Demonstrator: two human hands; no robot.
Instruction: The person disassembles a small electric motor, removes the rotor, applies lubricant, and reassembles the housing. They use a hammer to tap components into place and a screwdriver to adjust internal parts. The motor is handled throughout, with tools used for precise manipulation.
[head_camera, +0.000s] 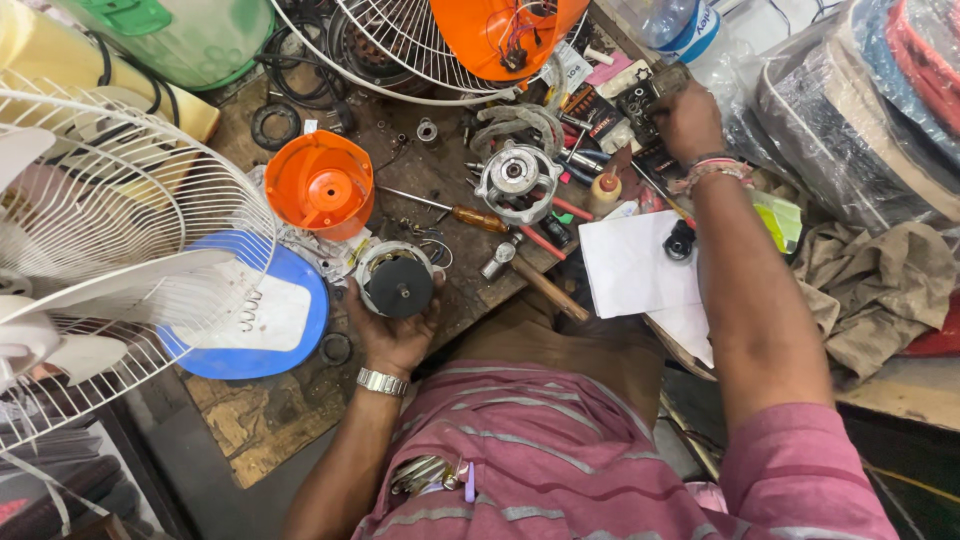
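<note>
Motor (398, 284) sits cupped in left grip (393, 335); right grip (686, 122) clenched over small parts (640, 103)

A clear plastic bottle (672, 22) stands at the top right and carries a blue and white label (697, 28). Near the right hand (688, 122) lie small flat card packages (592, 108), dark with orange and white print. A pink package (610, 70) lies beside them. Clear plastic bags (840, 130) wrap goods at the right.
</note>
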